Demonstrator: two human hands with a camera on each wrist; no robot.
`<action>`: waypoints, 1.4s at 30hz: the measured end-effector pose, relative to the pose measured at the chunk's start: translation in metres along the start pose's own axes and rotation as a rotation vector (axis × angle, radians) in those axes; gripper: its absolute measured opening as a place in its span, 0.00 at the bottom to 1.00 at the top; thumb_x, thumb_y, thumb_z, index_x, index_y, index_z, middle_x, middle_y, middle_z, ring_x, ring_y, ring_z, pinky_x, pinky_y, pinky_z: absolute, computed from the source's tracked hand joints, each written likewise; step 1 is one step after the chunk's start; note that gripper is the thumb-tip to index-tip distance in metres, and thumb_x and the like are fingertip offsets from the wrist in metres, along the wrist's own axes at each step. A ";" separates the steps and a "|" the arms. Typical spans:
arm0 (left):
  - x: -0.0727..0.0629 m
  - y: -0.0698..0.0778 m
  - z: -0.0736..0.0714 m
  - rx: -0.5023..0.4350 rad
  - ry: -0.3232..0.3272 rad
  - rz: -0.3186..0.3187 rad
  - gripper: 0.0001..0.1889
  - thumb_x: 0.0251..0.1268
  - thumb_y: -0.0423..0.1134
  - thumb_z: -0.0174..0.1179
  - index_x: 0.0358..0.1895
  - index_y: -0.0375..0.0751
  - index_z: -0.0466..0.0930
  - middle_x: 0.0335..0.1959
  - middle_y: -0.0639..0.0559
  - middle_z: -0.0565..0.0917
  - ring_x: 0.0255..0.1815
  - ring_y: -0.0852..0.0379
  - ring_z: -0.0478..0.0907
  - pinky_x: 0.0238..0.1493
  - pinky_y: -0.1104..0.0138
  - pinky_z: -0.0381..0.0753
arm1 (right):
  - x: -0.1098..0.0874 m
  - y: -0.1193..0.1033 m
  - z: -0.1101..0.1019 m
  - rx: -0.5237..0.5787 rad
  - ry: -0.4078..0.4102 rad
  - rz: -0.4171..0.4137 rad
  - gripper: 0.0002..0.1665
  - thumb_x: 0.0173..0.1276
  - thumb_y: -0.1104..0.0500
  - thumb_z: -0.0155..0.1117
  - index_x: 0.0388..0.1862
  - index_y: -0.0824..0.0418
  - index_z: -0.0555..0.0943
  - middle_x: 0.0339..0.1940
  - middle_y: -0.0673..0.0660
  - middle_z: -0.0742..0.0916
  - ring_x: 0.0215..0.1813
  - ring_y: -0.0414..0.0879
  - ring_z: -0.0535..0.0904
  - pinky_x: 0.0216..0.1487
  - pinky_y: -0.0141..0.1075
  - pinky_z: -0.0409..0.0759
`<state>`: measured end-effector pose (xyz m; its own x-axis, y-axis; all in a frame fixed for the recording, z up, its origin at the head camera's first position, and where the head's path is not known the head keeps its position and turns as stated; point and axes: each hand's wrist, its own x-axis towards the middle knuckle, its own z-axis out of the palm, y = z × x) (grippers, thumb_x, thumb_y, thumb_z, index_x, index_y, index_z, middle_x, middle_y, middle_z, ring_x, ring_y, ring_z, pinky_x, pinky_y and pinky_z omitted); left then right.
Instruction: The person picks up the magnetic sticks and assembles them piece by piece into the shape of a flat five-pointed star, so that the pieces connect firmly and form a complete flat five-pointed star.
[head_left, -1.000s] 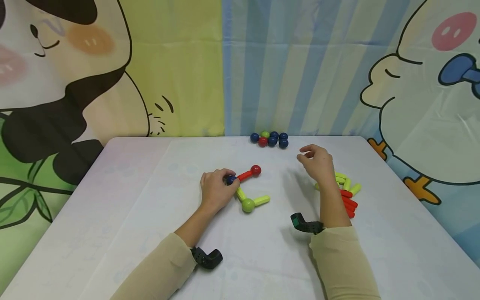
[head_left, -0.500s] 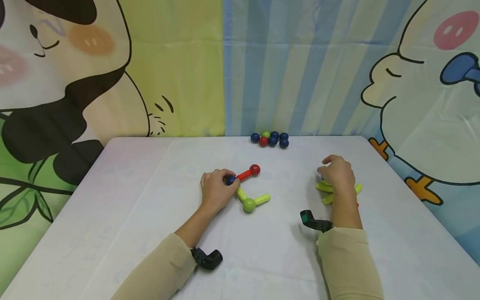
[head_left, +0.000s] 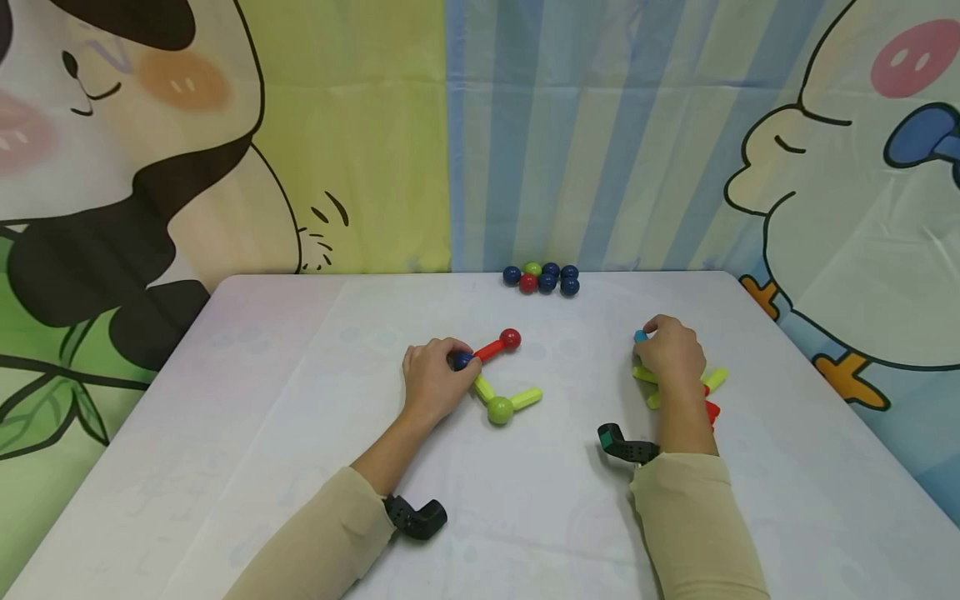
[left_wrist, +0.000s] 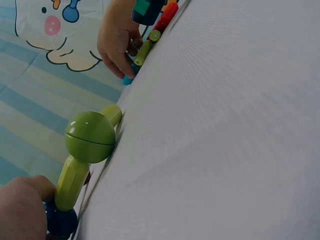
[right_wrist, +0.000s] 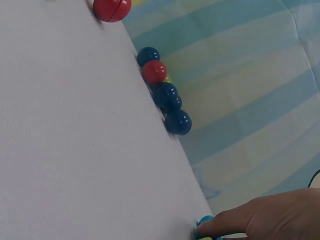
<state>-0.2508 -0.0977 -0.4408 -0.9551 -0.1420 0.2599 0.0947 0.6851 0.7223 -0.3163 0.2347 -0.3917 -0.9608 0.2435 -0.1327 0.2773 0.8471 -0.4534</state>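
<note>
My left hand pinches a dark blue ball low over the table. A red rod joins that ball to a red ball. A yellow-green rod links it to a green ball, from which a second yellow-green rod sticks out. At the rod pile on the right, my right hand has thumb and finger on a light blue rod, its end showing past the fingertips. The left wrist view shows this light blue rod low at the table.
Beneath and around my right hand lie yellow-green rods and red rods, partly hidden by it. Several dark blue balls, a red ball and a green ball sit at the table's far edge, against a patterned cloth.
My right hand has moved right and down onto the rod pile, and its fingers have closed on a light blue rod. The left hand keeps its place on the dark blue ball.
</note>
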 end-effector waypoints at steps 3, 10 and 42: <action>0.000 0.001 0.000 0.002 -0.008 -0.007 0.11 0.63 0.45 0.67 0.42 0.44 0.87 0.41 0.47 0.86 0.52 0.44 0.77 0.77 0.44 0.53 | 0.001 -0.001 0.002 0.025 0.026 -0.005 0.25 0.74 0.55 0.58 0.66 0.65 0.75 0.63 0.72 0.80 0.53 0.64 0.76 0.47 0.49 0.76; 0.000 0.001 0.000 0.006 -0.015 -0.013 0.10 0.63 0.45 0.67 0.42 0.44 0.86 0.41 0.47 0.86 0.52 0.44 0.77 0.77 0.46 0.53 | -0.001 -0.010 0.003 0.152 0.112 -0.124 0.25 0.73 0.56 0.57 0.67 0.62 0.76 0.58 0.69 0.82 0.56 0.63 0.75 0.57 0.54 0.78; -0.001 -0.002 0.001 0.002 -0.020 0.021 0.11 0.65 0.44 0.66 0.46 0.47 0.88 0.46 0.45 0.88 0.58 0.40 0.76 0.80 0.39 0.45 | -0.006 -0.062 0.049 0.376 -0.298 -0.428 0.20 0.75 0.56 0.64 0.63 0.58 0.81 0.62 0.60 0.84 0.52 0.54 0.81 0.45 0.36 0.86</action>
<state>-0.2509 -0.0977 -0.4431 -0.9583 -0.1129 0.2624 0.1147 0.6892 0.7155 -0.3276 0.1576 -0.4054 -0.9599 -0.2668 -0.0864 -0.0966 0.6037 -0.7913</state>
